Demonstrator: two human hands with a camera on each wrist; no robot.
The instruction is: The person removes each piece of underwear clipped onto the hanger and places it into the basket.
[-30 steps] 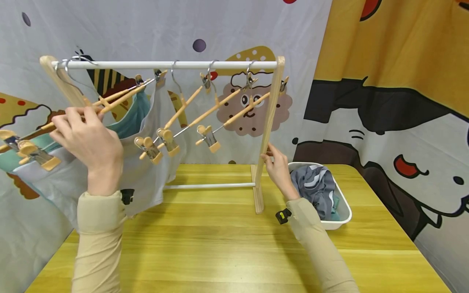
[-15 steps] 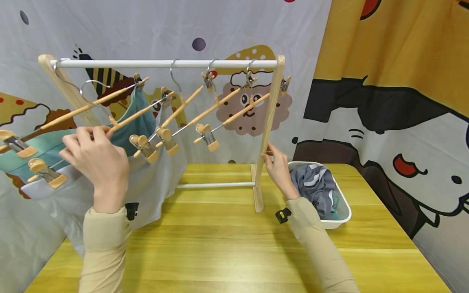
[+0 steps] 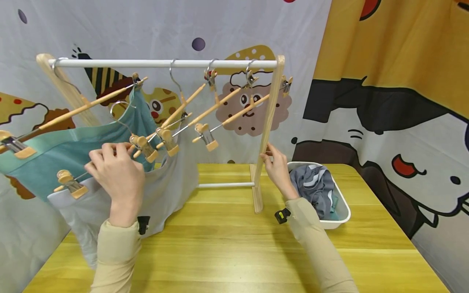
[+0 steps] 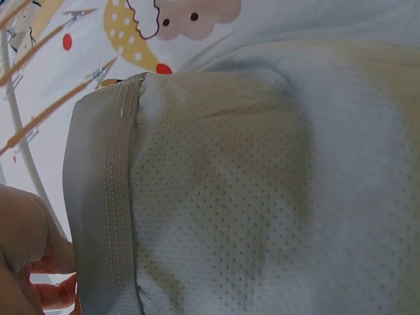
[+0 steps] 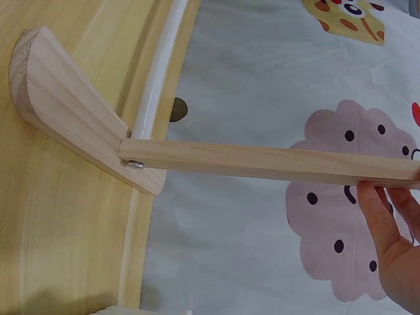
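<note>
My left hand (image 3: 119,173) grips the middle of a wooden clip hanger (image 3: 71,185), its metal hook off the rail. Light grey cloth (image 3: 165,191) is clipped along its waistband to that hanger. In the left wrist view this perforated garment (image 4: 216,190) fills most of the picture, beside my fingers (image 4: 56,256). Behind it a teal garment (image 3: 58,152) hangs from another clip hanger (image 3: 84,106) at the rail's left end. With fingertips and thumb my right hand (image 3: 277,169) pinches the rack's right post (image 3: 270,118); the right wrist view shows the fingers against that post (image 5: 262,161).
Bare clip hangers (image 3: 212,110) hang on the right half of the white rail (image 3: 146,63). A white tub (image 3: 344,219) with dark grey clothing (image 3: 313,189) stands right of the rack on the wooden table (image 3: 227,252). A printed curtain (image 3: 322,49) covers the back.
The held hanger's hook came away from the rail. My left hand brought the hanger and grey garment down and to the right, nearer me. My right hand stayed on the post.
</note>
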